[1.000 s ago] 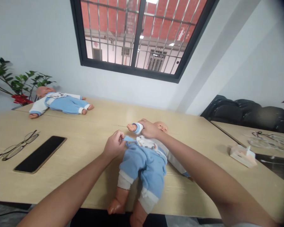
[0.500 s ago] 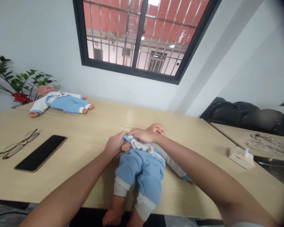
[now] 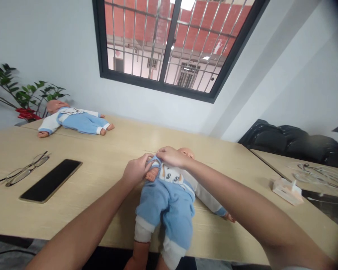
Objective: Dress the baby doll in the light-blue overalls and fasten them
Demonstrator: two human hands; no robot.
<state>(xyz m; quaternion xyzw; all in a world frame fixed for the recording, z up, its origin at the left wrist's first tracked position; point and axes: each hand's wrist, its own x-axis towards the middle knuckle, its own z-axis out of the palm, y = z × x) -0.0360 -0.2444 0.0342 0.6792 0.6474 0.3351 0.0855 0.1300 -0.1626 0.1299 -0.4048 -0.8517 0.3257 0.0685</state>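
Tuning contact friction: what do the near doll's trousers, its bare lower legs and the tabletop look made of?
Trousers: soft knit or fleece, matt; they bunch into folds.
Lower legs: probably moulded vinyl or plastic; smooth, evenly coloured surface.
Tabletop: wood or wood-look laminate, smooth with low sheen; pale, streaky grain. Can't tell which.

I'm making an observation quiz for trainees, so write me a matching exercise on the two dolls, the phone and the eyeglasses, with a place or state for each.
Things
1. Near doll
2. Far doll
3. Phone
4. Eyeglasses

Places and states
A. Lying flat, dark face up
B. Beside the green plant
C. Immediately left of the item with a dark face
D. Left hand and right hand on it

Right pairs: 1-D, 2-B, 3-A, 4-C
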